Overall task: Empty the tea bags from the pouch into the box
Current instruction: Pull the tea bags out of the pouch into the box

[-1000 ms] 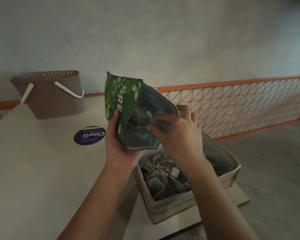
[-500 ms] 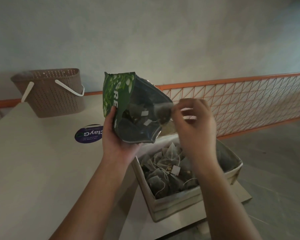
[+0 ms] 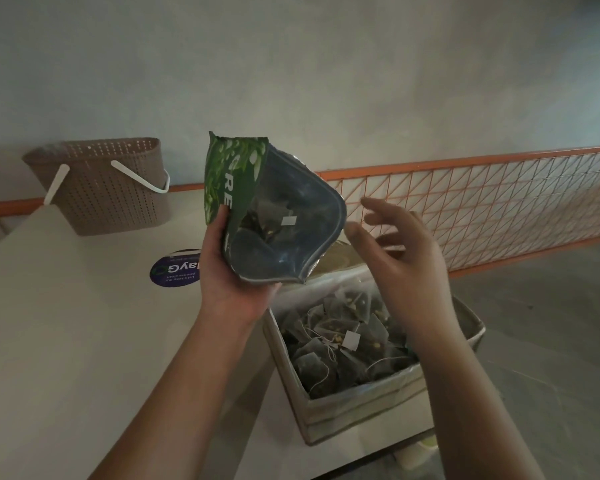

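Lowest in the frame, right of centre, sits the box, its near wall facing me and its floor already covered with tea bags, strings and paper tags tangled among them. Both my forearms rise from the bottom edge toward it.

My right hand hovers above the box's far side, fingers spread and slack, gripping nothing; it is just beside the pouch mouth but not touching it. My left hand, a little left of centre, is closed around the lower edge of the green pouch, thumb pressed on the printed face. The pouch is held up over the box's far left corner, its mouth gaping toward me and to the right, so I look straight into the foil lining. A few bags with one white tag lie lodged deep inside.

So I judge the emptying is well along but unfinished: the remainder has to come out. Next I would either reach the free hand into the mouth and pull those bags out, or tip the opening down over the box and shake.

Further back on the table, a purple round sticker lies left of my wrist, a perforated basket stands at upper left, and an orange mesh rail runs along the right.
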Action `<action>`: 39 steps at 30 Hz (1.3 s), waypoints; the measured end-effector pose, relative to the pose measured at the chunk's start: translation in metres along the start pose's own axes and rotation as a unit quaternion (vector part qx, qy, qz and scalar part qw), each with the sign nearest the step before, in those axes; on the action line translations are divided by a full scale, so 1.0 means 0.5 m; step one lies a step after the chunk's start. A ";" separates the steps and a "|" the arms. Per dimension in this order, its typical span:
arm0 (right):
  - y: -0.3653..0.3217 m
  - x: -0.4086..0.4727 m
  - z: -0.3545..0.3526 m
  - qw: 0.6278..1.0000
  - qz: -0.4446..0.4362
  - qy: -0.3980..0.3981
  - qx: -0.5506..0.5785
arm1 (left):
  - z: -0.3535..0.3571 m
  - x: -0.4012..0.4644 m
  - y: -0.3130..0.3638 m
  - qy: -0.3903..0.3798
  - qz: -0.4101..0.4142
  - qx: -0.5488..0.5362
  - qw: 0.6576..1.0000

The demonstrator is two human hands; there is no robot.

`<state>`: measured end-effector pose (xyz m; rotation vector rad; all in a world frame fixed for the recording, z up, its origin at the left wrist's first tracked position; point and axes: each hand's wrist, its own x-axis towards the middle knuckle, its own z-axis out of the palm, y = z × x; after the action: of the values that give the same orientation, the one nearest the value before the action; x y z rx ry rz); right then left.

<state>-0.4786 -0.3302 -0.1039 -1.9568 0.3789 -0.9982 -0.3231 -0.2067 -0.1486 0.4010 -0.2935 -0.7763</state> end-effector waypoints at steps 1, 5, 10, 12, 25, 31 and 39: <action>-0.008 0.009 0.010 1.000 -0.016 -0.008 0.006 | 0.003 0.000 -0.002 0.013 -0.004 0.017 1.000; -0.030 0.045 0.049 0.996 -0.094 0.000 0.008 | 0.033 -0.006 0.000 -0.024 -0.009 0.023 0.999; -0.059 0.033 0.063 0.960 -0.265 0.081 0.042 | 0.054 -0.011 0.036 -0.094 0.014 0.032 0.995; -0.056 0.024 0.077 0.947 -0.299 0.109 0.045 | 0.064 -0.011 0.038 -0.075 0.025 0.068 0.994; -0.053 0.007 0.082 0.964 -0.155 0.131 0.171 | 0.091 -0.009 0.025 -0.076 -0.007 0.055 0.996; -0.035 0.014 0.096 0.978 -0.045 0.082 0.187 | 0.077 -0.001 0.013 -0.032 -0.035 0.056 0.997; -0.049 0.004 0.081 0.969 -0.108 0.131 0.182 | 0.095 -0.005 0.031 -0.061 -0.049 0.037 0.996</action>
<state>-0.4492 -0.2942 -0.0945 -1.5606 0.1132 -1.3697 -0.3340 -0.2061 -0.0998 0.4412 -0.4201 -0.8904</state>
